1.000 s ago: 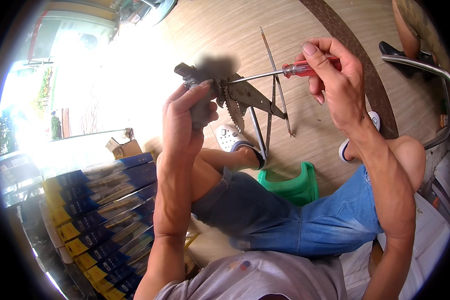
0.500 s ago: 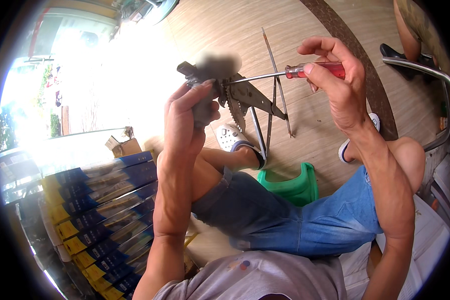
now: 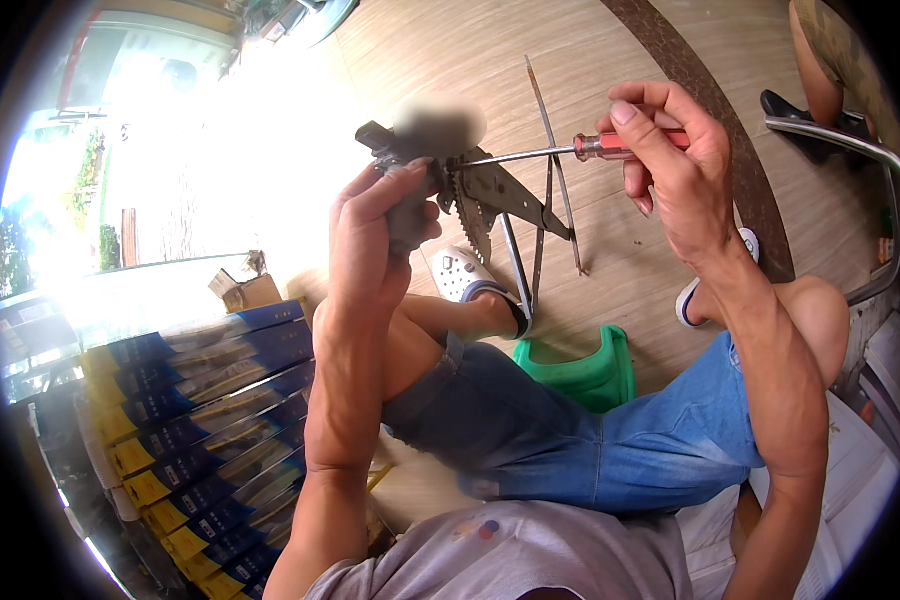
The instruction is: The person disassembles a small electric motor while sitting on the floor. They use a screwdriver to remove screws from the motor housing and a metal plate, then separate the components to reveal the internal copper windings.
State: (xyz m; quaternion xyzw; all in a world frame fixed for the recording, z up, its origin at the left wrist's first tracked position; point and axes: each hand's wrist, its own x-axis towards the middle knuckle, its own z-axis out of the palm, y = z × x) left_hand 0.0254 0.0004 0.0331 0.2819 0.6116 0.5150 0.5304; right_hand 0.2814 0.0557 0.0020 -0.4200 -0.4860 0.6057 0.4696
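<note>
From the head view I see the left hand (image 3: 365,230) clasping the dark end of a toothed metal mechanism (image 3: 502,188), held above the floor (image 3: 660,290). The right hand (image 3: 685,165) curls its fingers round a red-handled screwdriver (image 3: 588,147), its shaft reaching the mechanism.

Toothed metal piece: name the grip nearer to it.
Left. The left grip is just left of the toothed metal piece, holding the dark housing; the right grip is farther, to its upper right, on the screwdriver.
</note>
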